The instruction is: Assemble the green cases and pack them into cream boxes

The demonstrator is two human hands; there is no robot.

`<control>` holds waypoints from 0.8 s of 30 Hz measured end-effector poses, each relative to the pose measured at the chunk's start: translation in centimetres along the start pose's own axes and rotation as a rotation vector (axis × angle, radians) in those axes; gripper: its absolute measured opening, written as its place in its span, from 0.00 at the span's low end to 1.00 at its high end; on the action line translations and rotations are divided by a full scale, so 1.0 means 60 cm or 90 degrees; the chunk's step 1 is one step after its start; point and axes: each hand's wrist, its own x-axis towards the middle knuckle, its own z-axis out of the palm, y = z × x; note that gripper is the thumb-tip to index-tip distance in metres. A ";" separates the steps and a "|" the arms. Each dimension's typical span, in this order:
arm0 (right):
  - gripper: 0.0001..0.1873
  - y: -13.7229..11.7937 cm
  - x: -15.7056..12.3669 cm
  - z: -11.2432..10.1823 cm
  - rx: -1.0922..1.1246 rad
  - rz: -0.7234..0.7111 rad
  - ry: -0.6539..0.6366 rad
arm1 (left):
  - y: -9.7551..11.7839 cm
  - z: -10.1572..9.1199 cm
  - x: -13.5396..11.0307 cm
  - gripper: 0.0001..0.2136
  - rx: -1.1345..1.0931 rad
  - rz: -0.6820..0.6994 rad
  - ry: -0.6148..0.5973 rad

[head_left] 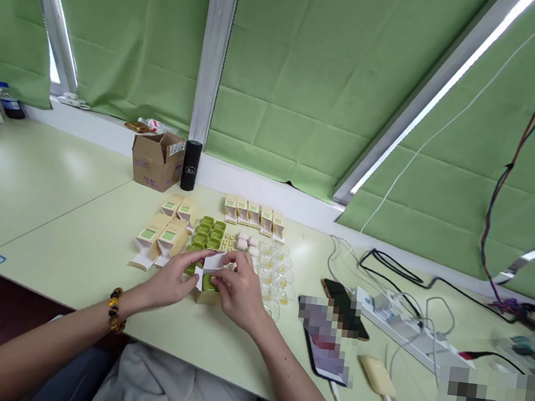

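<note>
Near the table's front edge, a small cardboard box (pixel 208 297) stands with its white-lined flap raised. Inside its top shows a green square piece (pixel 208 282). My left hand (pixel 168 284) is closed around the box's left side, thumb near the rim. Fingers of my right hand (pixel 242 291) are bent over the opening, pinching at the green piece beside the flap; their tips are partly hidden. Just beyond lie rows of green square cups (pixel 200 238), small yellowish pieces (pixel 228 242), pale pink-white blocks (pixel 242 243) and clear rounded cups (pixel 266 274).
Open cartons stand at left (pixel 169 241) and in a back row of cartons (pixel 253 215). Behind are a brown cardboard box (pixel 156 162) and a black cylinder (pixel 191 166). Phones (pixel 325 345), a power strip (pixel 398 328), a cream-coloured device (pixel 377 375) and tangled cables occupy the right.
</note>
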 end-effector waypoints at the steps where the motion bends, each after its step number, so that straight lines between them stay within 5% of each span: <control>1: 0.07 -0.001 0.001 0.001 0.005 0.011 -0.005 | 0.001 0.000 0.000 0.28 0.001 0.000 0.000; 7: 0.07 -0.006 0.005 -0.008 0.070 0.071 -0.030 | 0.005 -0.003 0.001 0.26 -0.005 -0.005 -0.011; 14: 0.06 0.013 0.015 -0.039 0.242 0.184 0.134 | -0.005 -0.001 0.002 0.20 -0.004 0.005 0.004; 19: 0.09 0.024 0.012 -0.045 0.212 0.254 0.071 | 0.002 -0.004 0.005 0.11 0.117 0.029 0.024; 24: 0.13 0.026 0.002 -0.039 0.160 0.218 0.030 | 0.022 -0.020 0.026 0.09 0.158 0.064 0.001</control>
